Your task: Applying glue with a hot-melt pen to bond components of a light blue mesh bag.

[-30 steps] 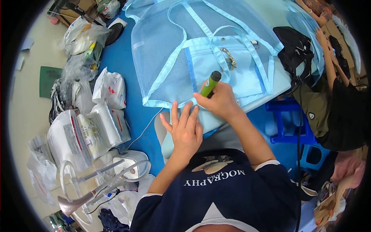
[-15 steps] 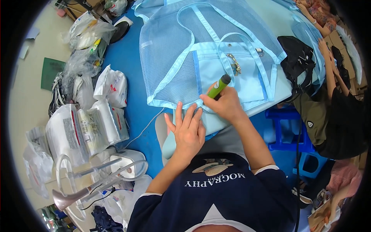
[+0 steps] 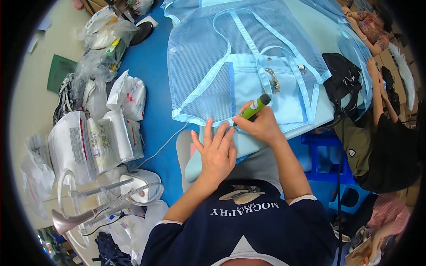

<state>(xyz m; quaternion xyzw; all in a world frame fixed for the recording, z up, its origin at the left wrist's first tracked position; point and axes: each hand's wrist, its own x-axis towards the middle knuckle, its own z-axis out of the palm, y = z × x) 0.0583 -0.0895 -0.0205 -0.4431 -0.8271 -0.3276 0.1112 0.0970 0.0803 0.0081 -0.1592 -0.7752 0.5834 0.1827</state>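
A light blue mesh tote bag [image 3: 199, 82] lies spread on a pale blue padded surface, its solid front pocket [image 3: 253, 91] facing up. On the pocket hangs a small patterned cord pull [image 3: 273, 80]. My right hand [image 3: 262, 126] grips a thick green pen-shaped tool [image 3: 253, 107] with a black end, and its dark narrow tip points down at the bag's bound lower edge [image 3: 195, 119]. Just left of that tip, my left hand [image 3: 216, 153] rests with fingers spread, its fingertips on the same edge. Exactly what the tip touches is too small to tell.
White plastic-wrapped packages [image 3: 73, 139] and a garment steamer [image 3: 142, 188] stand to the left. A black bag [image 3: 341, 80] lies right of the tote, near a blue plastic stool [image 3: 326, 155]. Co-workers' arms [image 3: 376, 93] reach in at the far right; a cable [image 3: 340, 190] hangs there.
The green tool has tilted lower toward the right, and its dark tip now shows by my left fingertips. The whole view has shifted slightly. My left hand keeps its place on the edge.
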